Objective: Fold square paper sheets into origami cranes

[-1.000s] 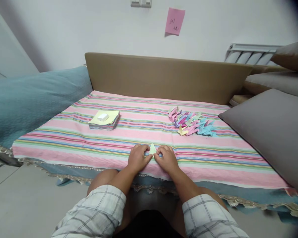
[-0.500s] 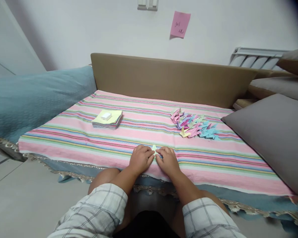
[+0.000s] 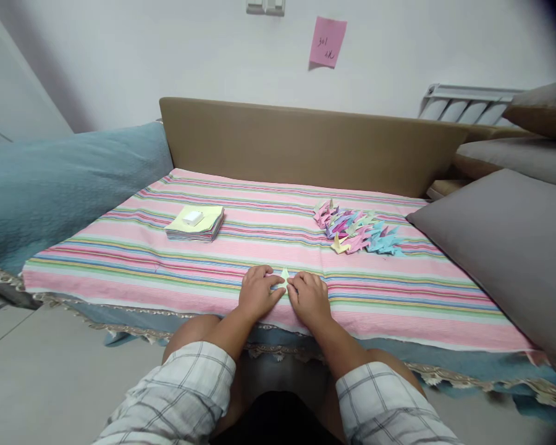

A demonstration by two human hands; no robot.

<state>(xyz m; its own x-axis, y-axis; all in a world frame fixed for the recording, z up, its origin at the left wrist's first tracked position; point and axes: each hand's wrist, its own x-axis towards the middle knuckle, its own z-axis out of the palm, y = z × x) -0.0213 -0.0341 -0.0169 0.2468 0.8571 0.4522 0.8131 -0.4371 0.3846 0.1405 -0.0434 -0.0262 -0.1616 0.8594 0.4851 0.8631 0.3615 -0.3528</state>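
Note:
A small pale green folded paper (image 3: 285,272) lies on the striped cloth in front of me, its pointed end facing away. At its left side is my left hand (image 3: 259,292), thumb and forefinger on the paper's edge with a small gap between them. From the right, my right hand (image 3: 311,298) pinches the paper with thumb and bent fingers. The fingertips cover the paper's lower part. Farther right sits a cluster of folded paper cranes (image 3: 359,232) in pink, purple, yellow and blue. To the left is a stack of square paper sheets (image 3: 213,217) with a small white block (image 3: 193,217) on top.
The striped cloth (image 3: 269,241) covers a sofa seat with a brown backrest (image 3: 296,145). A blue-covered armrest (image 3: 74,179) bounds the left, and a grey cushion (image 3: 500,241) leans at the right. A pink note (image 3: 327,42) is stuck on the wall.
My left thumb and forefinger have spread slightly apart at the paper's edge. My right hand stays at the paper's right side. The whole view has shifted a little.

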